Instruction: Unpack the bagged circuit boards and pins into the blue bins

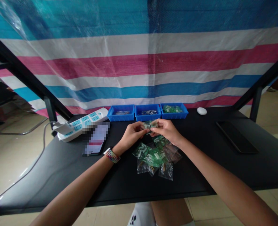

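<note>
Both hands meet above the black table (pixel 59 169), pinching one small clear plastic bag (pixel 150 124) with green parts inside. My left hand (pixel 131 135) grips its left edge, and a beaded band sits on that wrist. My right hand (pixel 167 130) grips the bag's right edge. Just below the hands lies a pile of several similar small bags (pixel 156 157) holding green and other small parts.
Three blue trays (pixel 147 112) stand in a row at the table's back edge with small parts inside. A white power strip (pixel 82 124) and a phone (pixel 96 139) lie at the left. A white round object (pixel 201 110) and a dark tablet (pixel 236 136) are at the right.
</note>
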Motion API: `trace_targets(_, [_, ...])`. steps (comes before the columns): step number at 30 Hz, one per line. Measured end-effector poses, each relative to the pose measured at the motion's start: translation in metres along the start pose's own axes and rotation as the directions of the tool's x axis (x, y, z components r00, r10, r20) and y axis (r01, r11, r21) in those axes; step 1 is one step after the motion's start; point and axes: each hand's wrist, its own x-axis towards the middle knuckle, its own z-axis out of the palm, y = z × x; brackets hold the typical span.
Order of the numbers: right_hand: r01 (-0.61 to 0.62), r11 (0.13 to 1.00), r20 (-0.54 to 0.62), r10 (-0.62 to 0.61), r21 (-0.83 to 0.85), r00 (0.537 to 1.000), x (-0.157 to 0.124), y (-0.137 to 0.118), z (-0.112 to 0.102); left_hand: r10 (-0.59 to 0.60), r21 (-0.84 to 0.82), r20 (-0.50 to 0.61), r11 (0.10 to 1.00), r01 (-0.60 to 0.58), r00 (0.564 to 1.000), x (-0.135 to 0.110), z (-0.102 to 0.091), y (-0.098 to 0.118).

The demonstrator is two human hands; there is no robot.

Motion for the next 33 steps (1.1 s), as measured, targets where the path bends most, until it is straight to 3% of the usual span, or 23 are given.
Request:
trace_targets(5, [0.01,1.0,-0.027,-0.01,0.025,1.0,-0.001,-0.004,0.002,0.022,-0.047,-0.053,0.999,-0.025,0.998,-0.001,0.001,0.001])
trace_targets(10, [0.095,0.995,-0.067,-0.092,0.034,0.993,-0.002,-0.003,0.002,-0.048,-0.144,-0.034,0.989,0.043,0.998,0.0,-0.004,-0.003])
trace_targets(16, [0.273,0.958,-0.064,-0.279,-0.088,0.958,-0.002,0.003,0.003,-0.099,-0.079,0.068,0.991,0.104,0.993,0.0,-0.004,-0.005])
trace_targets(22, [0.398,0.889,-0.024,-0.414,-0.226,0.91,-0.001,0.006,0.0,-0.067,-0.007,0.049,0.998,0.068,0.997,-0.001,-0.003,-0.001])
trace_targets(27, [0.309,0.931,-0.071,-0.327,-0.197,0.942,-0.001,0.001,-0.001,0.019,0.039,0.008,0.999,-0.02,1.0,-0.002,-0.004,0.0])
trace_targets(30, [0.158,0.987,-0.135,-0.161,-0.032,0.978,-0.002,-0.003,-0.001,0.047,0.07,-0.014,0.996,-0.046,0.999,-0.002,-0.004,-0.001])
trace_targets(33, [0.057,0.991,-0.119,-0.043,0.118,0.992,-0.002,-0.005,0.0,0.059,0.077,-0.04,0.996,-0.055,0.997,-0.003,-0.003,-0.003])
